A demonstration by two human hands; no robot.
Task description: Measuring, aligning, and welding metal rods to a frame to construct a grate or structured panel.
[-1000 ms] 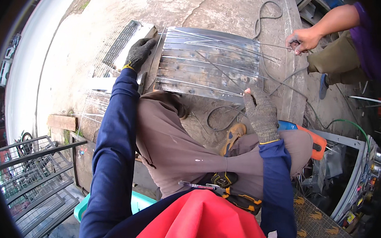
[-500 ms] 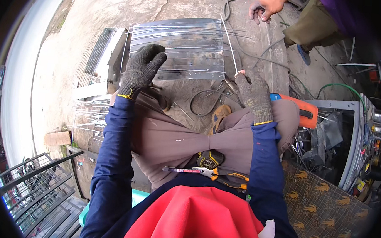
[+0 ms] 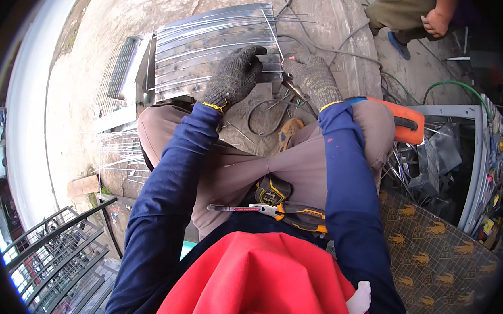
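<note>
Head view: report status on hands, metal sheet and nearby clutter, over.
Right hand pinching a thin rod. Left hand over the metal sheet, grip unclear. Dark cable looped on the ground nearby.

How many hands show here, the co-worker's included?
3: the gloved left hand, over the metal sheet's near side; the gloved right hand, gripping a thin rod; and a co-worker's bare hand, upper right. The co-worker's other hand is not visible.
</note>
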